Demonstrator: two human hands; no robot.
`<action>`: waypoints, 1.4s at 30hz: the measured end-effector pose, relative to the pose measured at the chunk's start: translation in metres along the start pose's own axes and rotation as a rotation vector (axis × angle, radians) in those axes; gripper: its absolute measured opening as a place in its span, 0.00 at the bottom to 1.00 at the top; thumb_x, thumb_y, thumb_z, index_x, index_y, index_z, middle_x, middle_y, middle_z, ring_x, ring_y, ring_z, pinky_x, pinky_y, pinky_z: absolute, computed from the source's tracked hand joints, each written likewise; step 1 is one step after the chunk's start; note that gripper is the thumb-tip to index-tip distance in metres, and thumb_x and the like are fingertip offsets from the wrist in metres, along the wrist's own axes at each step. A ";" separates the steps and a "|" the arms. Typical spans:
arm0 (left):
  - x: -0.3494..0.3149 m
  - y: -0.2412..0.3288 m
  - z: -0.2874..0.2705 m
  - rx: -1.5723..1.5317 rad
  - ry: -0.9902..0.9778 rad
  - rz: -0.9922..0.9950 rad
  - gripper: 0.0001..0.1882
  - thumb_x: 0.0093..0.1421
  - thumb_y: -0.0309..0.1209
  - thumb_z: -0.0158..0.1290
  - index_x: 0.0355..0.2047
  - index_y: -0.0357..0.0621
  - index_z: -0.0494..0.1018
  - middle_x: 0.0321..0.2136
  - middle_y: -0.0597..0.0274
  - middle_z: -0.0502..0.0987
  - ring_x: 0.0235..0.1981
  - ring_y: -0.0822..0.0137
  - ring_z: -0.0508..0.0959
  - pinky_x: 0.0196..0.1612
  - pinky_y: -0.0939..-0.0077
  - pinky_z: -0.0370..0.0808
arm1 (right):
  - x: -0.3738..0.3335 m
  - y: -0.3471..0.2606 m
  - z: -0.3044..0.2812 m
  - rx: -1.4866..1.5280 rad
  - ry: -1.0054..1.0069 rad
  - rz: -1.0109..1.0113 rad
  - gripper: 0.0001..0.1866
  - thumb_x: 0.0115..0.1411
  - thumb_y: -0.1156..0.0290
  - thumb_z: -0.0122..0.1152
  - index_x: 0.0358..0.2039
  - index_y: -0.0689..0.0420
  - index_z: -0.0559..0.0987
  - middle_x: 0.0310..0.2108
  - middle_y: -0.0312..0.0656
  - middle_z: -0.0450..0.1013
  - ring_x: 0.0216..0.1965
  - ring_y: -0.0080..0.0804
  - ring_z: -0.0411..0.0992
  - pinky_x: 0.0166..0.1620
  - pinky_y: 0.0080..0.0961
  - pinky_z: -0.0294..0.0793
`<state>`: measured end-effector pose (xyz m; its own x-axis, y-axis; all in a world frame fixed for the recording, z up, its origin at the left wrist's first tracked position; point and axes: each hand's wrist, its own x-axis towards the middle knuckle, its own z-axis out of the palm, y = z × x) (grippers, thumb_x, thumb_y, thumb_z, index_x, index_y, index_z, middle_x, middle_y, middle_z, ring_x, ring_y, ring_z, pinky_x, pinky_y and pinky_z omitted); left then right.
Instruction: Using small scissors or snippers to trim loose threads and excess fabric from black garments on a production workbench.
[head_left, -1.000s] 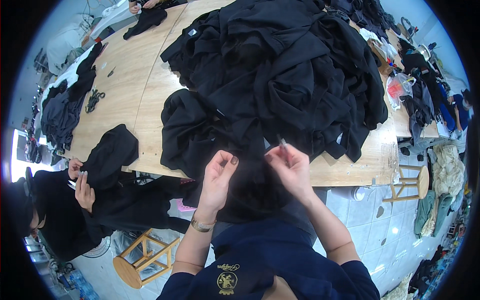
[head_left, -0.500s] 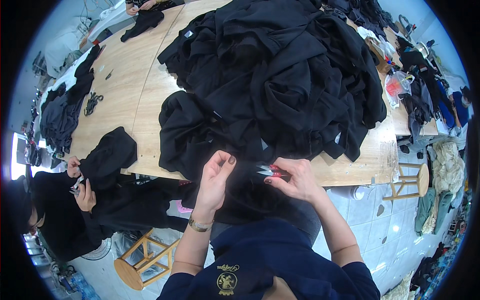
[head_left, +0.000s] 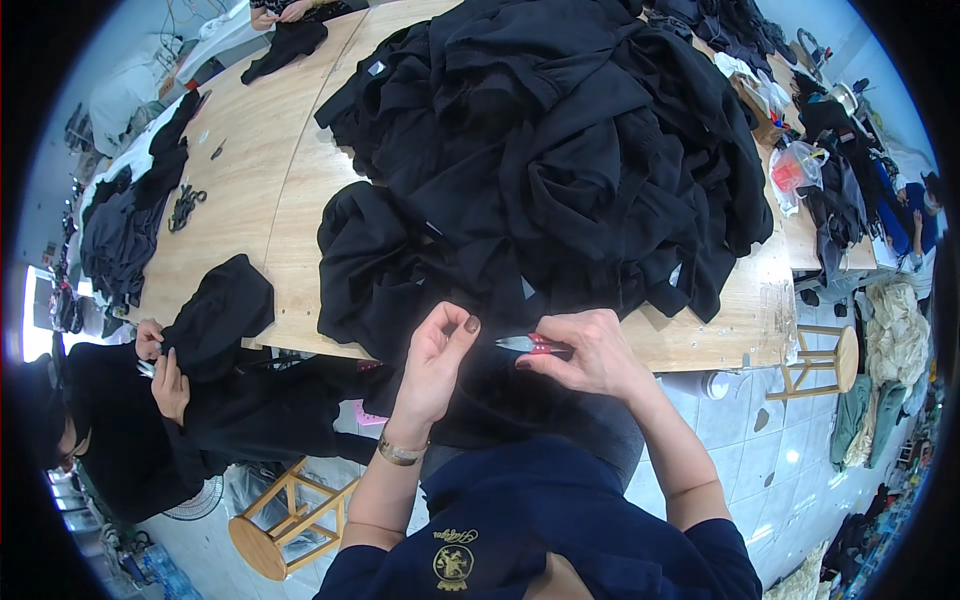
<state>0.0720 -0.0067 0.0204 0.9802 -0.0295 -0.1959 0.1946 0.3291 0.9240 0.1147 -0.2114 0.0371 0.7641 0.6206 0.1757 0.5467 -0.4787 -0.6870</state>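
Note:
Thread snips with red handles sit in the fingers of my right hand. Their blades are together and point left toward my other hand. Thumb and forefinger of my left hand are pinched together, and whatever is between them is too small to make out. Black fabric hangs from the table edge over my lap, beneath both hands. Just beyond them, a big heap of black garments with a few small white labels covers much of the table.
On the wooden table lie black scissors. To my left a co-worker's hands work on a black garment. Wooden stools stand left and right. A clear plastic bag lies at the right.
The snips' blades have come together and moved slightly left toward my left hand. My left hand has shifted slightly right. The co-worker's hands at the left have moved a little.

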 end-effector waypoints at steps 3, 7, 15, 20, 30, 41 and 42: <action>0.000 0.000 0.000 0.005 0.006 0.013 0.05 0.62 0.29 0.49 0.30 0.43 0.66 0.23 0.76 0.65 0.25 0.85 0.60 0.29 0.89 0.57 | -0.002 0.004 0.001 0.088 0.016 0.045 0.18 0.49 0.57 0.65 0.21 0.60 0.73 0.15 0.41 0.67 0.16 0.35 0.67 0.21 0.25 0.62; 0.002 -0.002 -0.003 -0.012 0.037 0.012 0.06 0.62 0.30 0.49 0.31 0.43 0.66 0.23 0.76 0.65 0.25 0.85 0.60 0.30 0.89 0.57 | -0.004 0.007 0.008 0.305 0.144 0.131 0.19 0.49 0.56 0.65 0.21 0.59 0.72 0.13 0.40 0.66 0.14 0.33 0.66 0.20 0.24 0.61; 0.006 -0.009 -0.009 -0.140 0.118 -0.080 0.05 0.63 0.31 0.48 0.33 0.44 0.68 0.26 0.74 0.67 0.31 0.83 0.63 0.38 0.86 0.60 | -0.011 0.005 0.017 -0.092 0.256 -0.036 0.18 0.45 0.58 0.69 0.20 0.57 0.72 0.15 0.39 0.68 0.16 0.36 0.68 0.21 0.26 0.63; 0.006 -0.007 -0.006 -0.173 0.124 -0.109 0.05 0.63 0.31 0.48 0.33 0.44 0.68 0.27 0.74 0.67 0.32 0.82 0.64 0.40 0.86 0.60 | -0.009 0.002 0.018 -0.276 0.292 -0.149 0.18 0.47 0.55 0.66 0.20 0.53 0.70 0.14 0.34 0.64 0.15 0.30 0.66 0.21 0.25 0.61; 0.004 -0.010 -0.006 -0.197 0.114 -0.111 0.05 0.63 0.32 0.48 0.34 0.43 0.68 0.28 0.73 0.67 0.32 0.82 0.64 0.40 0.85 0.60 | -0.005 -0.003 0.027 -0.194 0.365 0.001 0.18 0.47 0.54 0.66 0.19 0.54 0.70 0.14 0.37 0.67 0.14 0.33 0.67 0.20 0.25 0.63; 0.002 -0.009 -0.004 -0.212 0.134 -0.066 0.05 0.63 0.30 0.47 0.34 0.43 0.68 0.28 0.73 0.68 0.32 0.82 0.64 0.39 0.86 0.60 | -0.011 -0.003 0.030 -0.191 0.338 -0.009 0.19 0.48 0.53 0.65 0.19 0.54 0.69 0.13 0.38 0.67 0.14 0.34 0.67 0.20 0.26 0.64; 0.002 -0.008 -0.003 -0.202 0.129 -0.051 0.05 0.63 0.30 0.47 0.34 0.43 0.68 0.27 0.73 0.67 0.31 0.82 0.64 0.39 0.86 0.60 | -0.011 -0.004 0.030 -0.190 0.339 -0.010 0.19 0.48 0.53 0.65 0.19 0.54 0.69 0.13 0.38 0.67 0.14 0.34 0.67 0.20 0.26 0.64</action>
<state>0.0723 -0.0068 0.0113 0.9538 0.0656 -0.2934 0.2199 0.5131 0.8297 0.0942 -0.1975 0.0165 0.8111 0.4005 0.4263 0.5838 -0.6002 -0.5468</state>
